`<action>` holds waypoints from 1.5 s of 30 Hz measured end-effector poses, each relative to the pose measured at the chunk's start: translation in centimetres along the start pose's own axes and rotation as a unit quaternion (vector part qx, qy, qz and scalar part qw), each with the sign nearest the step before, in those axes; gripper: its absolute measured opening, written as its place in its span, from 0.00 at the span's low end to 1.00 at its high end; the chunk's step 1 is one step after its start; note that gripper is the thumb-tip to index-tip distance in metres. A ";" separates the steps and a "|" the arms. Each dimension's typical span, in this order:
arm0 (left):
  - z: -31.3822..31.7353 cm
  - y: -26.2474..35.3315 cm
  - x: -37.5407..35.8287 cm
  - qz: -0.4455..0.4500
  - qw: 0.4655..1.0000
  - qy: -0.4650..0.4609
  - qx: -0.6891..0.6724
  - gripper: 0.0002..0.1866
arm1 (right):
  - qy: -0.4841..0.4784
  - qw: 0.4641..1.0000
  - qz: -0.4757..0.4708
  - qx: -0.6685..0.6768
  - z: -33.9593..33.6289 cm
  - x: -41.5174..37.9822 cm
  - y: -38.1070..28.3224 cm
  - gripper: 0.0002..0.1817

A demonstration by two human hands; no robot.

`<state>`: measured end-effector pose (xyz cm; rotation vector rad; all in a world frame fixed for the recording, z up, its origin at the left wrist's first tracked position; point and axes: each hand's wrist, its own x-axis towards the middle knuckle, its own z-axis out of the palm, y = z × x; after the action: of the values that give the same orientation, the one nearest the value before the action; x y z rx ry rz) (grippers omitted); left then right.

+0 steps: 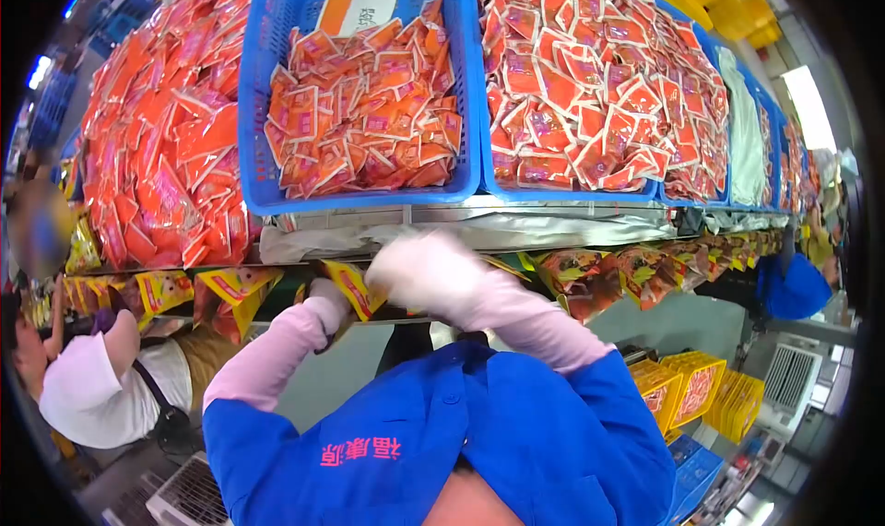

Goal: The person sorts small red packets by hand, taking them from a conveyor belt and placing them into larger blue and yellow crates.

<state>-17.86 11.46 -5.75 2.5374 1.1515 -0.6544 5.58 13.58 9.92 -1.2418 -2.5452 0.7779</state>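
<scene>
My right hand (pixel 422 266), in a white glove and smeared by motion, is over the edge of the line in front of my chest. A yellow food bag (pixel 354 286) with a printed front stands between my two hands, close to the right hand's fingers. My left hand (pixel 324 303) is low at the left side of that bag, its fingers hidden. Straight ahead is a blue crate (pixel 361 200) of small red-orange sachets (pixel 396 111), with a paper label (pixel 358 14) on top of them.
Red sachets (pixel 166 166) are heaped at left; more blue crates (pixel 572 194) of sachets continue right. Printed bags (pixel 645 272) hang along the line both ways. A person in white (pixel 111 378) works at left. Yellow crates (pixel 693 388) stand behind at right.
</scene>
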 end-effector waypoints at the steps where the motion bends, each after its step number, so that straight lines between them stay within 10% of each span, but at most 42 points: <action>1: 3.4 -2.9 -0.3 0.033 0.991 -0.130 0.018 0.14 | 0.102 0.990 0.099 -0.021 -3.1 -1.6 2.6 0.11; 3: -8.6 -2.5 -2.9 0.086 0.989 -0.121 -0.012 0.14 | 0.243 0.934 0.247 -0.087 -4.5 -5.0 12.0 0.13; 4: -11.8 -3.4 -2.7 0.092 0.993 -0.056 -0.043 0.12 | 0.046 0.873 0.427 -0.230 -5.1 -5.5 17.3 0.21; 6: -18.3 -4.9 -0.7 -0.030 0.986 0.004 -0.161 0.09 | 0.027 0.824 0.477 -0.306 -2.0 -7.6 26.1 0.24; 8: -17.0 -8.5 4.9 -0.093 0.953 0.237 -0.163 0.13 | -0.013 0.848 0.457 -0.266 -2.9 -6.3 27.8 0.25; 13: -7.7 -13.2 16.3 -0.218 0.956 0.140 -0.135 0.13 | 0.070 0.819 0.390 -0.415 -1.4 -7.1 25.7 0.13; 15: -9.4 -12.6 13.5 -0.193 0.943 0.213 -0.168 0.13 | 0.002 0.830 0.452 -0.328 -1.8 -6.0 26.5 0.13; 19: -14.1 -8.9 3.2 -0.086 0.842 0.347 -0.403 0.09 | 0.176 0.851 0.382 -0.312 -5.5 -8.7 20.8 0.16; 21: -16.4 -5.2 -3.9 -0.071 0.842 0.284 -0.452 0.08 | 0.218 0.875 0.419 0.104 -9.5 -8.0 12.1 0.22; 22: -15.3 -3.5 -6.3 -0.061 0.817 0.296 -0.491 0.09 | 0.220 0.881 0.285 0.306 -7.6 -7.8 11.5 0.24; 23: -14.6 -1.8 -8.3 -0.070 0.800 0.307 -0.510 0.10 | 0.210 0.833 0.138 0.493 -5.5 -7.5 10.7 0.25; 27: -12.0 2.9 -13.0 -0.088 0.755 0.336 -0.557 0.14 | -0.128 0.966 0.084 0.208 -2.3 -1.3 0.2 0.21; 31: -9.5 4.0 -13.1 -0.112 0.783 0.324 -0.518 0.15 | -0.306 0.949 0.078 -0.010 8.9 5.0 -0.1 0.13; 33: -9.5 4.6 -11.6 -0.089 0.864 0.308 -0.388 0.11 | -0.316 0.900 0.207 0.217 16.3 5.5 1.7 0.15; 38: -7.6 4.1 -7.7 -0.122 0.945 0.225 -0.201 0.06 | -0.350 0.914 0.189 0.080 8.6 5.0 -1.0 0.22; 40: -7.8 3.6 -6.5 -0.106 0.962 0.181 -0.174 0.05 | -0.230 0.972 0.050 -0.030 2.4 0.1 -1.7 0.14; 43: -8.9 4.3 -3.0 -0.048 0.989 -0.139 0.008 0.11 | -0.072 0.994 0.039 0.077 -1.7 -2.5 -0.2 0.09; 45: -2.8 3.6 0.9 0.067 0.991 0.096 -0.070 0.15 | 0.054 0.982 0.066 0.166 -3.6 -4.3 0.7 0.10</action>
<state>-13.75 10.88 -3.57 2.5711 1.0342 -0.2906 10.20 11.93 12.79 -1.3058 -2.1532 1.0795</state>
